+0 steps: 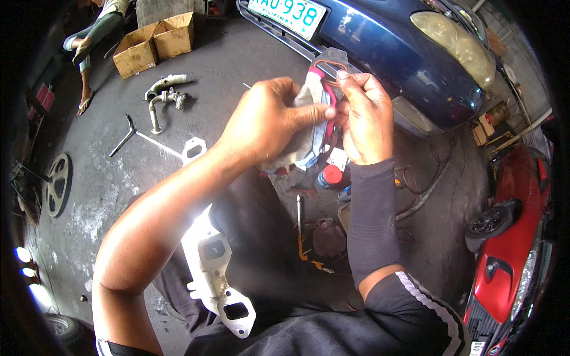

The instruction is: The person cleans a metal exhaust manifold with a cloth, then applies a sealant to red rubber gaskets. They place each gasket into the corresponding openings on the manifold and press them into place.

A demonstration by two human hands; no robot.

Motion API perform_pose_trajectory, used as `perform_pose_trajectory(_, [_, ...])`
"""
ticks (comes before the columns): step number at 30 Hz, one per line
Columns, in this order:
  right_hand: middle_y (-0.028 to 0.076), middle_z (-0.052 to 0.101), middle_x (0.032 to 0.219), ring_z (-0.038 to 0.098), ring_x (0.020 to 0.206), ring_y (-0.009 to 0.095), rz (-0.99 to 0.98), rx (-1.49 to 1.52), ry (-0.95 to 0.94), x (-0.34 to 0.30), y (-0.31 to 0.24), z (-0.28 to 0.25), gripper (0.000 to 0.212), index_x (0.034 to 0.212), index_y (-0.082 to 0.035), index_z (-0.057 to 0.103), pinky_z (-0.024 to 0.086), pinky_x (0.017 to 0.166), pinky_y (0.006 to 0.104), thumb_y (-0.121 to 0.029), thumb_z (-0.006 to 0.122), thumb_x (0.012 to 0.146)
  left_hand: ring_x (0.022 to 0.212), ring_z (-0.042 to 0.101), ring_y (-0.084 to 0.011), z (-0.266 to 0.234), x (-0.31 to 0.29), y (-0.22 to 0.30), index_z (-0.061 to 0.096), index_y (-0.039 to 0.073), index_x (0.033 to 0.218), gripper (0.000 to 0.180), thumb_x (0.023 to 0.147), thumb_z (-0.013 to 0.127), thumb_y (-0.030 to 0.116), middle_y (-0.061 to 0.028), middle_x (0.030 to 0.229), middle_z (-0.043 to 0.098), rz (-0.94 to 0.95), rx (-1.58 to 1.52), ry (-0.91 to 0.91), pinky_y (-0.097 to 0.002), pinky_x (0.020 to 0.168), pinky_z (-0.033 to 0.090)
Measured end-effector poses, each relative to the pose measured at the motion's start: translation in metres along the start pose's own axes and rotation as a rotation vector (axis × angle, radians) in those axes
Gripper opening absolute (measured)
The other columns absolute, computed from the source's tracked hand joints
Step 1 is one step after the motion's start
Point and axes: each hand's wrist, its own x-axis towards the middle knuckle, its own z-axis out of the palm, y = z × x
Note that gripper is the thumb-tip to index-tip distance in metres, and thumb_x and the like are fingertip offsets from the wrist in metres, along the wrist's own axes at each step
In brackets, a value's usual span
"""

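Observation:
My left hand [264, 118] is closed round a bunched rag [306, 142] of white, light blue and pink cloth, its thumb pressed over the front. Close beside it, my right hand [367, 121] pinches a thin, flat gasket-like piece [331, 57] with a reddish-orange outline. The rag touches or nearly touches this piece; the fingers hide the exact contact. Below my forearms, a silver metal manifold [205, 270] with flanged ports lies along my lap. Its upper flange [194, 149] shows past my left forearm, which covers the part between.
A blue car's bumper [380, 59] stands ahead. On the floor are metal pipes [168, 98], a wrench [123, 137], a red-capped can [330, 176] and an orange-handled tool [301, 237]. Cardboard boxes [135, 53] and a seated person [98, 35] are far left; a red car [504, 255] is right.

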Motion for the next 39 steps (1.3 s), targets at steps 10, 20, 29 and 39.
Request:
perform_pose_trajectory(10, [0.011, 0.078, 0.106, 0.082, 0.09, 0.024, -0.005, -0.048, 0.01, 0.006, -0.002, -0.004, 0.016, 0.119, -0.006, 0.067, 0.065, 0.076, 0.0326, -0.022, 0.068, 0.116, 0.078, 0.069, -0.0056, -0.016, -0.012, -0.011, 0.081, 0.002, 0.118, 0.04, 0.101, 0.089, 0.037, -0.0003, 0.09, 0.079, -0.093, -0.137, -0.287, -0.0287, 0.073, 0.058])
perform_pose_trajectory(20, [-0.005, 0.069, 0.084, 0.058, 0.074, 0.004, -0.021, -0.098, -0.08, -0.005, 0.003, -0.01, 0.021, 0.098, -0.008, 0.075, 0.044, 0.07, 0.0236, -0.026, 0.079, 0.108, 0.077, 0.066, -0.0055, -0.023, -0.014, -0.021, 0.08, 0.0, 0.115, 0.055, 0.116, 0.064, 0.052, -0.001, 0.082, 0.074, 0.04, 0.028, -0.137, -0.0316, 0.074, 0.057])
perform_pose_trajectory(29, [-0.002, 0.07, 0.087, 0.062, 0.073, 0.004, -0.197, -0.057, 0.055, 0.0, -0.006, -0.006, 0.019, 0.096, -0.006, 0.069, 0.051, 0.064, 0.0228, -0.016, 0.078, 0.11, 0.085, 0.07, -0.0061, -0.028, -0.018, -0.025, 0.074, 0.002, 0.122, 0.056, 0.122, 0.049, 0.052, -0.0002, 0.092, 0.076, 0.024, -0.341, -0.147, -0.0285, 0.082, 0.059])
perform_pose_trajectory(39, [0.004, 0.076, 0.092, 0.069, 0.07, 0.008, -0.288, -0.068, 0.145, 0.011, -0.009, -0.001, 0.017, 0.102, -0.003, 0.069, 0.057, 0.059, 0.0264, -0.015, 0.078, 0.109, 0.09, 0.075, -0.0118, 0.012, -0.018, -0.01, 0.07, -0.002, 0.142, 0.053, 0.111, 0.076, 0.041, -0.0103, 0.103, 0.082, 0.04, -0.399, -0.247, -0.033, 0.085, 0.062])
